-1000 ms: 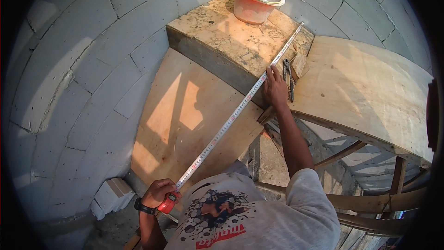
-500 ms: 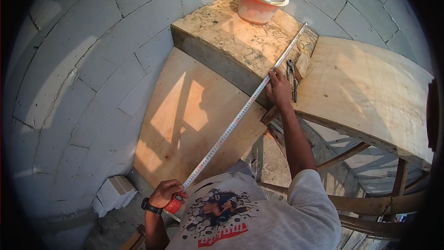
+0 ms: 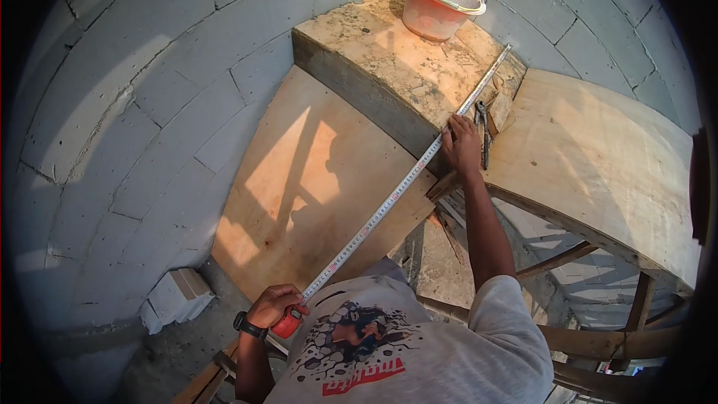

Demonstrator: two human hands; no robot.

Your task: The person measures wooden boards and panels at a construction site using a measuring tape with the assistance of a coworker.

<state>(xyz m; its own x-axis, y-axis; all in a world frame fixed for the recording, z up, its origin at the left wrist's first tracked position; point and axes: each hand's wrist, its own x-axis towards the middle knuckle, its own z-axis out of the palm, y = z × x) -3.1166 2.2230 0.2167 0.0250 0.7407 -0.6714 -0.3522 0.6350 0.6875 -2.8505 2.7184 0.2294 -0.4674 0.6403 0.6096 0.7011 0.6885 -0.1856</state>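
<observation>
A tape measure's long white blade (image 3: 381, 213) runs diagonally, pulled out across the lower plywood sheet (image 3: 299, 172) and over the edge of the raised plywood-topped platform (image 3: 366, 34). Closed around its red case (image 3: 289, 322) is my left hand (image 3: 271, 305), low in the view against my shirt. My right hand (image 3: 462, 146) has its fingers closed on the blade at the platform's edge. Beyond that hand, the blade's far end lies near the platform's back right corner. Pliers (image 3: 482, 131) rest just right of my right hand, beside a small wood piece (image 3: 499, 111).
A reddish bucket (image 3: 441, 7) stands at the back of the platform. Grey block walls (image 3: 149, 135) curve around. Another plywood panel (image 3: 591, 157) on timber supports lies to the right. White blocks (image 3: 178, 295) sit on the floor at lower left.
The view has shifted a little, so most of the scene appears slightly further right. Both hands keep their places on the tape measure, and the blade stays extended.
</observation>
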